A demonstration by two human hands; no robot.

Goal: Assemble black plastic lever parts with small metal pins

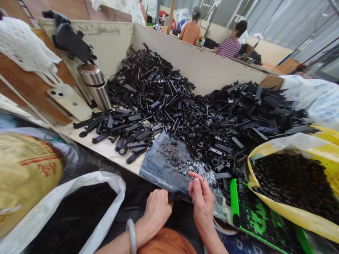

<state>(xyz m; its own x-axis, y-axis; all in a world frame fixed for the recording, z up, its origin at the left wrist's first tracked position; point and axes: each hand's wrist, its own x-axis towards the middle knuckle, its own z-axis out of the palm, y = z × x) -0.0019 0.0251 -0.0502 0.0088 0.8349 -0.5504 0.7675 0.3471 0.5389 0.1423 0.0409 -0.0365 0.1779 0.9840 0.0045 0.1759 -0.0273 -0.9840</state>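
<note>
Left hand [156,215], one; right hand [202,201], one. Bangle [131,238], one, on the left wrist. Black plastic parts [159,95]: one large heap, too many to count. Smartphone [69,102], one. Steel flask [94,86], one. Yellow-edged bag [278,208], one. White plastic bag [116,187], one. Woven sack [26,173], one. Green tray [234,201], one. Co-workers, two: person in orange [192,33] and person in striped top [229,48].
</note>
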